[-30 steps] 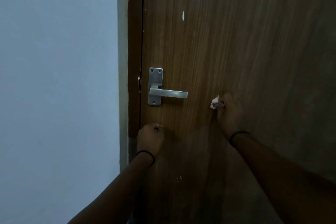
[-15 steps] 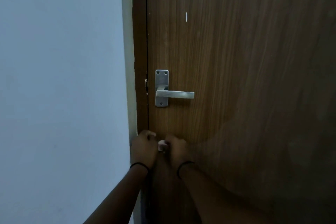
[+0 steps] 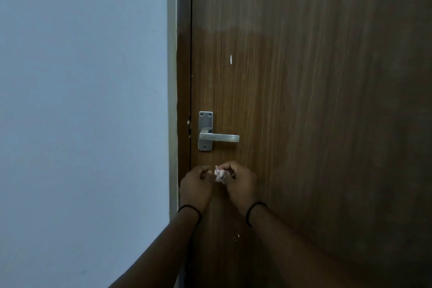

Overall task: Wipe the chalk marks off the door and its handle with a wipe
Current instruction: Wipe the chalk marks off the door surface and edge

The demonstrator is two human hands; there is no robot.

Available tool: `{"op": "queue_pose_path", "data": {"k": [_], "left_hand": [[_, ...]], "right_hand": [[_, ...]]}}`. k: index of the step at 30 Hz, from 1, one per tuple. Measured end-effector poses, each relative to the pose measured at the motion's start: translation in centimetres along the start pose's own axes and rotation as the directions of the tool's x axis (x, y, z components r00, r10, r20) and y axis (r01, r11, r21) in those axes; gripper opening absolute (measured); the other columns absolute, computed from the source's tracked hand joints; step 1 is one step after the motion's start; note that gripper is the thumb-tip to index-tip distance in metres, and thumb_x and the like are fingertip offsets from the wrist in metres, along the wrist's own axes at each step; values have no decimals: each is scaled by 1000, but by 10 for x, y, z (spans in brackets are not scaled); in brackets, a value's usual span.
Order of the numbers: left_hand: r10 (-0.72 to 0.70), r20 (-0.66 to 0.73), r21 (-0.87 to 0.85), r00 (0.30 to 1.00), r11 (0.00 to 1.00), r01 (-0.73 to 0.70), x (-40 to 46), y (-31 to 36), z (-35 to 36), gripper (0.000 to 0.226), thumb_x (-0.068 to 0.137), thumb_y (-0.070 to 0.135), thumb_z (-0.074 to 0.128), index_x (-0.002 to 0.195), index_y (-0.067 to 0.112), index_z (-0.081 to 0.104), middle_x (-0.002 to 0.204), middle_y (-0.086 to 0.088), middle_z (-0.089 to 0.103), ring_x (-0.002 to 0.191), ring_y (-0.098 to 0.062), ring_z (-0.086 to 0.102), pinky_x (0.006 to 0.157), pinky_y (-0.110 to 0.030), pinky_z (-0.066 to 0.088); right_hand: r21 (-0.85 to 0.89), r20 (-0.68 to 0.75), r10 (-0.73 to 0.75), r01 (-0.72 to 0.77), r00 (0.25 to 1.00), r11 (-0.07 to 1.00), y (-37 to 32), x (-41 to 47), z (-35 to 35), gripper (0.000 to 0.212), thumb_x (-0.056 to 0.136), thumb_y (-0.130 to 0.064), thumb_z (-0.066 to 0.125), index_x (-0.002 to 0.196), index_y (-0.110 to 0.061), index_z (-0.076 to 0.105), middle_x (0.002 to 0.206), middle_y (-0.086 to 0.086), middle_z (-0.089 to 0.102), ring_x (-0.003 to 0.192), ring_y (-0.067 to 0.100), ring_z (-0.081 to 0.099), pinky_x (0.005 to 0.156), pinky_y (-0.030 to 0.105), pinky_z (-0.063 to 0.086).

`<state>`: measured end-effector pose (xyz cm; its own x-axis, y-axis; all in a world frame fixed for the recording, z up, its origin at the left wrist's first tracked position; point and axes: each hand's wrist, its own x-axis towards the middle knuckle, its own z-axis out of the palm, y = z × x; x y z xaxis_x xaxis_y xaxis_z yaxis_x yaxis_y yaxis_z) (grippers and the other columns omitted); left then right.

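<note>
A brown wooden door (image 3: 304,100) fills the right of the view. Its silver lever handle (image 3: 218,138) sits on a plate near the door's left edge. A short white chalk mark (image 3: 231,59) shows above the handle, and small white specks (image 3: 236,237) lie lower down. My right hand (image 3: 240,185) is just below the handle, shut on a crumpled pinkish-white wipe (image 3: 220,174). My left hand (image 3: 196,186) is beside it, fingers curled, its fingertips close to the wipe.
A dark brown door frame (image 3: 184,65) runs along the door's left edge. A pale blue-white wall (image 3: 81,112) takes up the left half. Both wrists wear a thin black band.
My right hand moved left and down from beside the handle's tip to meet my left hand below the handle. The view tilted up, so the handle now sits lower in frame.
</note>
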<state>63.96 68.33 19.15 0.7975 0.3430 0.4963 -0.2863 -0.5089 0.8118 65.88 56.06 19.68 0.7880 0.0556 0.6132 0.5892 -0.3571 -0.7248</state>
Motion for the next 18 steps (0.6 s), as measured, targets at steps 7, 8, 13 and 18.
{"op": "queue_pose_path", "data": {"k": [7,8,13,18], "left_hand": [[-48,-170,-80,984,996,35,2,15,-26,23,98,12,48,109,12,68,102,-8,71,95,-25,67,89,-44,56],[-46,-185,-77,982,997,33,4,14,-29,23,99,12,49,110,12,68,102,-8,72,95,-25,67,89,-45,56],[-10,-234,-43,972,999,0,21,1,-36,23,100,15,49,111,13,69,102,-6,73,94,-23,68,89,-44,58],[34,-230,-30,973,999,-42,39,1,-27,23,99,15,50,112,13,68,101,-6,73,92,-22,68,86,-42,58]], "right_hand": [[-407,-111,-555,472,825,782,-59,23,-6,15,83,2,69,92,-8,76,96,7,75,93,18,68,86,30,48],[-487,-85,-613,504,785,713,-66,31,-4,13,81,1,71,91,-7,75,96,9,75,92,23,70,84,33,49],[-673,299,-457,524,838,522,-64,70,18,44,96,-4,53,140,-9,51,150,12,46,141,27,41,119,39,23],[-656,353,-481,579,802,484,-47,80,21,48,100,-5,46,147,-15,44,155,7,42,145,22,36,121,34,17]]}}
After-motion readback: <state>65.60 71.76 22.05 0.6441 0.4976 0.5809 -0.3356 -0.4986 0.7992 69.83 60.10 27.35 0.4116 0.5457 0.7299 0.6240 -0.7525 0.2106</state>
